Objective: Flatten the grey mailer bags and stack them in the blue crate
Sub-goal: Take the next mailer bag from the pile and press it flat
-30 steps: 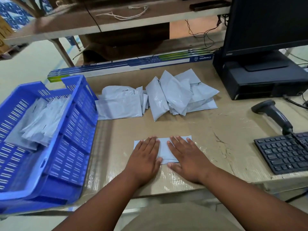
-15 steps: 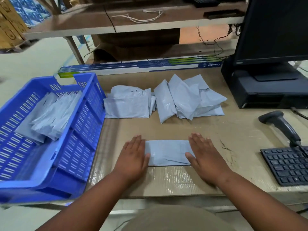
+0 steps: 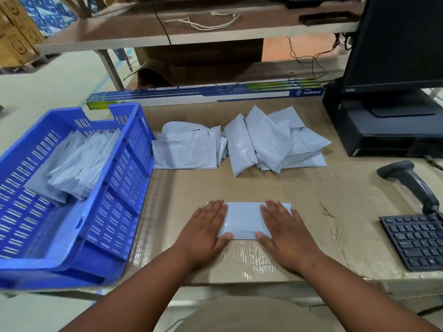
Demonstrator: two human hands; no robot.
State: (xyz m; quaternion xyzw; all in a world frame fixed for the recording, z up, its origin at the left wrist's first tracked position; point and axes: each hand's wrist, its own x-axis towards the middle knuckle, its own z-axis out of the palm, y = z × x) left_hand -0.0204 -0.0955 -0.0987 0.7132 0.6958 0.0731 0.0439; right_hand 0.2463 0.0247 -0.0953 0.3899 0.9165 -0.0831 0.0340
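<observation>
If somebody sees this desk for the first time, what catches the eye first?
Probably the two flat hands, left hand and right hand, pressing a grey mailer bag at the near edge of the desk. Next the blue crate on the left holding stacked bags, and the loose pile of bags behind.

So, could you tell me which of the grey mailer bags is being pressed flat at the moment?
The single bag at the near edge of the table, under both hands; left, right. The others lie untouched in piles further back or in the blue crate.
</observation>
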